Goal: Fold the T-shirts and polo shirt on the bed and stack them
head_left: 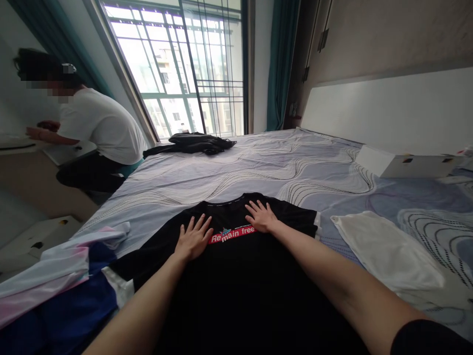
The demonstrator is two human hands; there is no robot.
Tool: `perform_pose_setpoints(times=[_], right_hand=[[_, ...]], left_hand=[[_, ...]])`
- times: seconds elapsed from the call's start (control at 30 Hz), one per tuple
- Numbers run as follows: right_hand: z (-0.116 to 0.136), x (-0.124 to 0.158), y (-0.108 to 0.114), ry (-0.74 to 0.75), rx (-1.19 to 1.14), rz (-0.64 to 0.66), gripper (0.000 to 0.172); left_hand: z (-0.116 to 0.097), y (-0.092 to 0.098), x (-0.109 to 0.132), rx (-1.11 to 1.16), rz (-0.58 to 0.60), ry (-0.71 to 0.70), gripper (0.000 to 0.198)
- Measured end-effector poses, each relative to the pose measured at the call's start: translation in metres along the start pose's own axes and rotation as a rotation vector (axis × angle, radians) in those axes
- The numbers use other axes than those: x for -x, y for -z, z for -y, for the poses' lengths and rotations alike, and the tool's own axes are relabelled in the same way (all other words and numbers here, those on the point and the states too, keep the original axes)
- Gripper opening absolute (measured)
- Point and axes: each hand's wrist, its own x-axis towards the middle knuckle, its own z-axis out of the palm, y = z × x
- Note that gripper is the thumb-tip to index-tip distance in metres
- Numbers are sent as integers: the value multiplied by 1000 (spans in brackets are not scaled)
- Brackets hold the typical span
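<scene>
A black T-shirt [236,276] with white sleeve ends lies spread on the bed, its neckline pointing away from me. Across its chest runs a red print with white lettering. My left hand [193,238] rests flat on the shirt, fingers spread, at the left end of the print. On the other side, my right hand [260,217] lies flat with fingers apart, covering the print's right end. Neither hand grips the cloth. The shirt's lower part runs toward me into the dark bottom of the view, where its hem cannot be made out.
A folded white cloth [388,249] lies right of the shirt. Pink-white and blue clothing [74,286] is piled at left. Dark clothing [192,143] lies at the bed's far edge. A white box [414,165] stands near the headboard. At left a person [99,123] sits bent forward.
</scene>
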Motion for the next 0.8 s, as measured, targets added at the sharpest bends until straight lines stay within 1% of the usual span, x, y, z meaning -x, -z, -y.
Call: perform_pose_setpoints(times=[0.07,0.2,0.3,0.37,0.47,0.57,0.63,0.7,0.73,0.77,0.8], right_hand=[[-8,-27,1,-23,-1,1,65],[-19,-73,1,-148,-8,-19,63],[-22,-94,1,-220,-18,-36,61],[-26,-99,2,-224,-28,-44,60],[-41,-87,3,-187,-23,-58,63],[-69,-56,6,-209,10,-80,65],[-92,-31,11,-263,26,-80,65],[-115,-6,17,-349,26,-74,65],[-125,5,22,-400,20,-74,65],[-134,15,27,-453,11,-78,65],[-142,25,32,-506,2,-86,66]], left_hand=[[10,2,-25,22,-8,32,60],[22,3,-65,80,-29,180,63],[26,3,-83,94,-50,241,65],[28,3,-89,97,-59,247,66],[32,3,-93,91,-62,238,69],[31,5,-95,85,-42,248,69],[24,7,-92,91,-25,328,69],[9,12,-82,55,-31,435,68],[-2,16,-74,15,-38,469,65],[-16,20,-65,-33,-46,472,62],[-32,25,-54,-79,-52,434,59]])
